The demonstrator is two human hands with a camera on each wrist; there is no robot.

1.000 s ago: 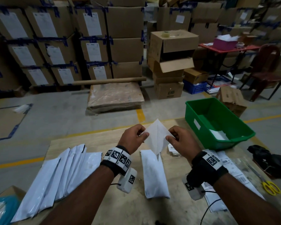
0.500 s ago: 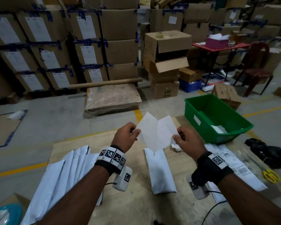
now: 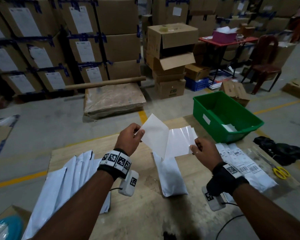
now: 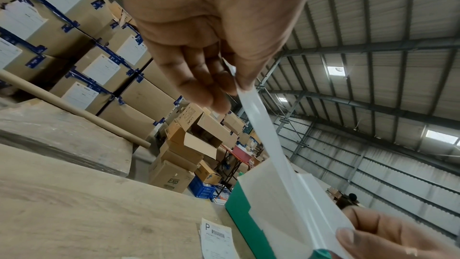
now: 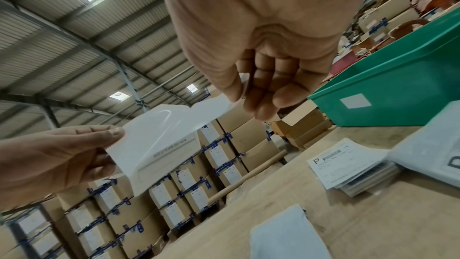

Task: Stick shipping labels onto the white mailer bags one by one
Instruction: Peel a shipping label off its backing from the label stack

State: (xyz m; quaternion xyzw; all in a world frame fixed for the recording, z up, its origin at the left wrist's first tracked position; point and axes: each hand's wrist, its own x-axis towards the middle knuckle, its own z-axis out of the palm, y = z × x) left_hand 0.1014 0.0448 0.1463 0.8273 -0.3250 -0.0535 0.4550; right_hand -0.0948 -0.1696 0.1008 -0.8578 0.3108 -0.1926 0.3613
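My left hand and right hand hold a white label sheet above the table, and it is splitting into two layers. The left hand pinches the matte layer at its upper left corner. The right hand pinches the glossy layer at its right edge. Both layers still join at the bottom, over one white mailer bag lying flat. In the right wrist view the matte layer shows a faint line of print. The left wrist view shows the peeled strip stretched between the hands.
A fanned stack of blank white mailers lies at the left. Labelled mailers and a pile of printed labels lie at the right. A green bin stands at the far right corner, with yellow scissors and a black bundle beside it.
The hands have drawn apart and the two layers have peeled wider open. The left hand has moved up and left. The mailer under them has not moved.
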